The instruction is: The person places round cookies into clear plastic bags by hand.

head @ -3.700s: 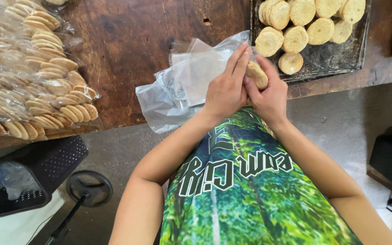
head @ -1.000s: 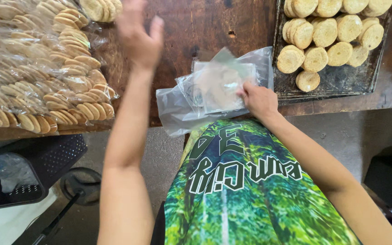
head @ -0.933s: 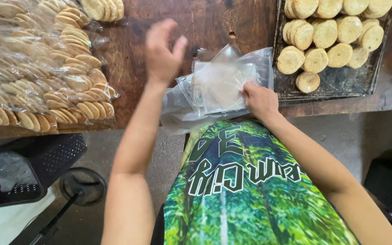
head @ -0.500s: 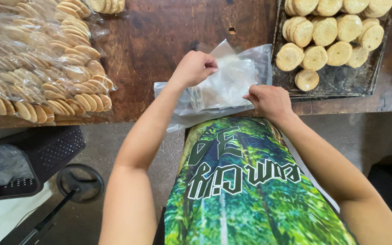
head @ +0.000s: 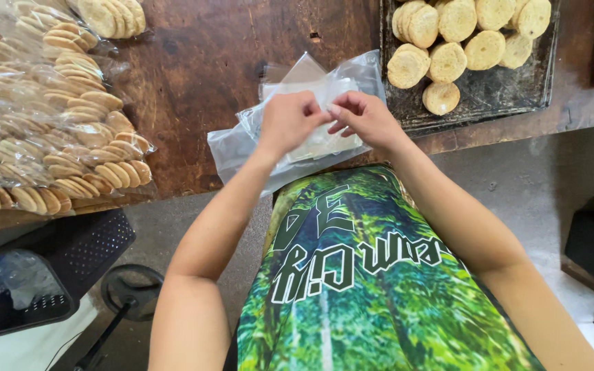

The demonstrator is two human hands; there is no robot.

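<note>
Pinching crinkly clear plastic bags (head: pixel 297 130): left hand (head: pixel 287 122), right hand (head: pixel 366 118).

Bare tabletop (head: pixel 242 48) between biscuit packs (head: pixel 49 117), tray (head: pixel 479 93)

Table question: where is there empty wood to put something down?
Bare wood shows on the table between the bagged cookies on the left and the clear bags under both hands. The dark tray of cookies crowds the right, apart from its near-right corner.
</note>
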